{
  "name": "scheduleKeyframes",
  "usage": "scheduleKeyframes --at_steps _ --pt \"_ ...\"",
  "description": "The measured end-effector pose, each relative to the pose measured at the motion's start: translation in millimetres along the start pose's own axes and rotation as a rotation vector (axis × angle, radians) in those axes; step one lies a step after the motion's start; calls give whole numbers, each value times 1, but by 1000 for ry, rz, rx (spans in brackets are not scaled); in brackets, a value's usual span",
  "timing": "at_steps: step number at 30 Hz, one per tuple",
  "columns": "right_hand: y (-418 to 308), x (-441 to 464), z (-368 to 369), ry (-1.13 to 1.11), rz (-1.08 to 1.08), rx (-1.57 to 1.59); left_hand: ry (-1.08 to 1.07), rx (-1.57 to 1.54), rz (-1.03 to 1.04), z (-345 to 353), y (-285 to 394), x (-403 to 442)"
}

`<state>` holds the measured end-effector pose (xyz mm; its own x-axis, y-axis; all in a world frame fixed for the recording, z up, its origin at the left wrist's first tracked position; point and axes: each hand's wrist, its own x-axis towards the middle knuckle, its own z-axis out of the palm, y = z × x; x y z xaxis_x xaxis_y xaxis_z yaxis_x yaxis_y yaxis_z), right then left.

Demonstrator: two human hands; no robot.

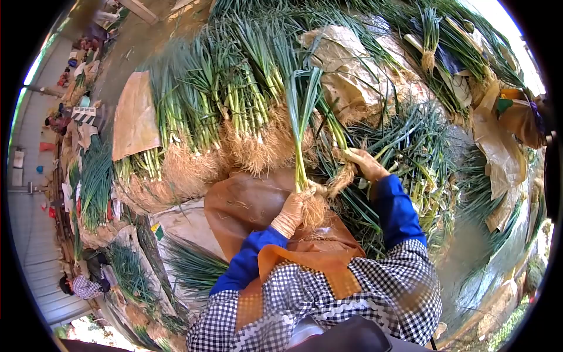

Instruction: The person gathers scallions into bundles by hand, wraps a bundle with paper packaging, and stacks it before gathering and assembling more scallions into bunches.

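My left hand [291,212], in a pale work glove, is closed around the lower stems of some green onions [300,167]. Their leaves point up and away, and a tan root clump [315,212] hangs below the fingers. My right hand [368,165], also gloved, grips the base of a second small bunch of green onions [336,132], which leans up to the left. Its roots [341,179] hang between the two hands. A brown apron [249,202] spreads over my lap beneath them.
Rows of green onions [246,111] with roots towards me lie ahead. A loose heap of leaves [419,146] is on my right, and more green onions [196,265] are at left. Sacking [343,64] covers part of the far pile. Another person [85,286] is at far left.
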<state>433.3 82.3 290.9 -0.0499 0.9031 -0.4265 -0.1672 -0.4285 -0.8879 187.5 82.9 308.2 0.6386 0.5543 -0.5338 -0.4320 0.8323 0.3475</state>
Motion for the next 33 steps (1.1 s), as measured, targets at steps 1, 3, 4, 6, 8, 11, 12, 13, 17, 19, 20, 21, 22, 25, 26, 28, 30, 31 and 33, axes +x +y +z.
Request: scheduleKeyframes --at_steps 1,3,4,6,8,11,12,13,17,19,20,21,22,25,26,28,30,31,33 --pt "12 -17 0 58 -34 138 134 24 -56 3 -4 0" --pt "37 -37 3 13 -4 212 18 -46 -182 -2 -30 9" --pt "39 -46 16 26 -28 100 -46 -118 -304 19 -38 9" --pt "34 -60 44 -11 14 97 139 -26 -332 2 -53 16" --pt "31 -64 48 21 154 138 211 43 -344 -13 -58 24" --pt "26 -55 51 119 83 -255 7 -26 -413 -27 -63 27" --pt "22 -46 49 182 125 -256 100 50 -303 -22 -63 27" --pt "20 -37 48 207 118 -272 192 124 -193 -17 -64 26" --pt "62 1 50 366 -355 -1310 189 220 -66 -27 -67 31" --pt "47 -13 64 443 -240 -1378 180 259 -78 -42 -70 37" --pt "15 -35 76 416 -221 -1431 172 104 -68 -58 -76 49" --pt "15 -48 83 450 -316 -1490 166 -53 -63 -67 -81 54" --pt "26 -61 83 426 -492 -1322 218 -19 -90 -33 -70 38" --pt "37 -103 61 490 -287 -788 189 113 61 -44 -75 47" --pt "34 -115 40 617 -257 -679 190 111 57 -44 -73 46" --pt "30 -135 -21 798 -38 -872 187 159 -38 -40 -66 43" --pt "24 -135 -44 844 167 -1173 154 102 -8 -33 -68 41" --pt "19 -126 -38 845 8 -1355 124 47 30 -32 -68 42" --pt "2 -89 -10 653 -199 -1360 133 62 25 -32 -68 41"
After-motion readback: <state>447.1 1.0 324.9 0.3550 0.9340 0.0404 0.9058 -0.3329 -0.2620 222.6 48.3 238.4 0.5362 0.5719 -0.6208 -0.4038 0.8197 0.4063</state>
